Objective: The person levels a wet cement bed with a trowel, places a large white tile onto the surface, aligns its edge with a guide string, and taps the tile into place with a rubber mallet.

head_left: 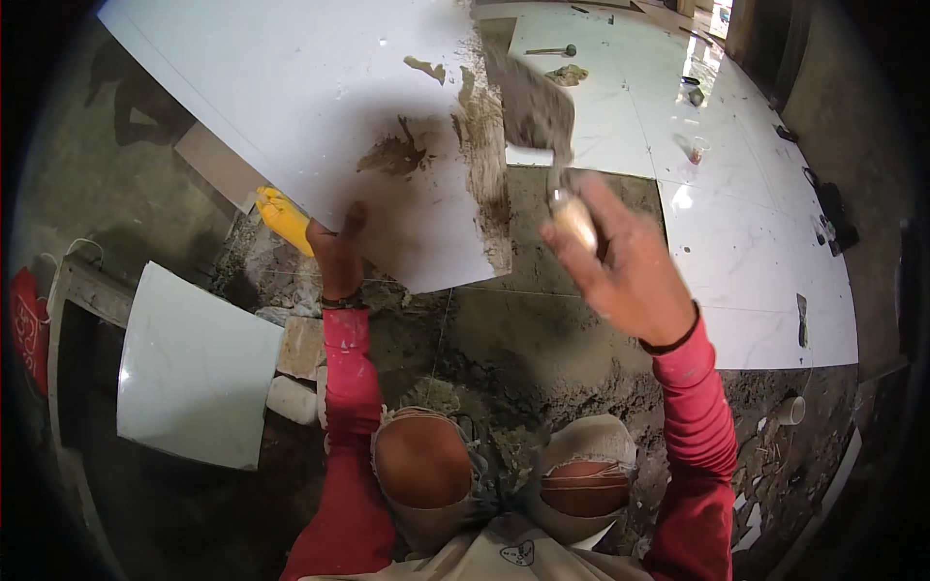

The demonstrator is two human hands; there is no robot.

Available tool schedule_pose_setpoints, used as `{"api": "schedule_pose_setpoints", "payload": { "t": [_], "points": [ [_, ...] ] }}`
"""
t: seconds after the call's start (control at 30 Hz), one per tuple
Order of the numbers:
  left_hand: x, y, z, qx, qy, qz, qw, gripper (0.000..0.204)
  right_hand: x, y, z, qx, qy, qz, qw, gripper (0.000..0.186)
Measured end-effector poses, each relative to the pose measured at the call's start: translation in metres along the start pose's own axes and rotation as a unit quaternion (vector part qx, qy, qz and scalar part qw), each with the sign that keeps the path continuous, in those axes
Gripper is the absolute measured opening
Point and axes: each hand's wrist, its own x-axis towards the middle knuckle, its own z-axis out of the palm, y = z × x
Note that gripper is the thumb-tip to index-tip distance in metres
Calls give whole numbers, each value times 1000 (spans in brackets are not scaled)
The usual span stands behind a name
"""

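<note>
A large white tile [242, 68], smeared with mortar along its right side, is raised in front of me at the upper left. My left hand [337, 254] grips its lower left edge from below, beside a yellow glove-like object [286, 221] partly behind the tile. My right hand [620, 266] is closed on the pale wooden handle [573, 218] of a trowel. The trowel's mortar-covered blade [542, 111] is next to the tile's right edge. Below both hands lies a grey mortar bed [572, 329].
Laid glossy tiles [736, 271] cover the right and back, with small tools [550, 50] on them. At left are a cut tile [194, 368], stone blocks [295, 344] and a red bag [29, 329]. A white cup [790, 412] sits on rubble at lower right, beside my knees.
</note>
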Motion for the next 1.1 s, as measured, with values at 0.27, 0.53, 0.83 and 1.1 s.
{"api": "schedule_pose_setpoints", "payload": {
  "t": [0.27, 0.53, 0.83, 1.1],
  "points": [
    [29, 13, 4, -81, -60, 63, 993, 22, -144, 162, 72, -35, -58, 137, 988, 36],
    [8, -28, -1, 55, -59, -19, 997, 30, -39, 7, -27, 150, 47, 4, 988, 29],
    [44, -1, -48, -73, -15, 12, 997, 41, -127, 117, 63, 92, -24, 177, 980, 28],
    [6, -6, -41, -39, -39, -37, 998, 37, -106, 97, 78, 143, 94, 140, 975, 31]
  ]
}}
